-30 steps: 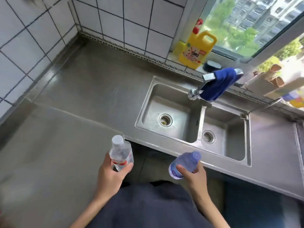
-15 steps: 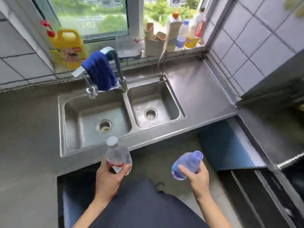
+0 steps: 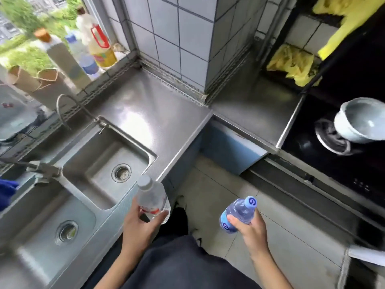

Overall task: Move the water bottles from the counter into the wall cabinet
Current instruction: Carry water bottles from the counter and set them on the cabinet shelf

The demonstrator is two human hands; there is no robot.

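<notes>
Head view, lower centre of the frame: the left hand (image 3: 137, 224) curls fingers and thumb round the lower body of a clear bottle (image 3: 153, 200) with a white cap and red label, upright over the front edge of the counter (image 3: 150, 113). The right hand (image 3: 250, 226) grips a blue-tinted bottle (image 3: 238, 213) at mid-body, tilted, above the floor. Both are judged light, thin-walled, smooth and slightly yielding, so a full wrap below the shoulder suits them; fill level cannot be told, and the wall cabinet is out of view.
</notes>
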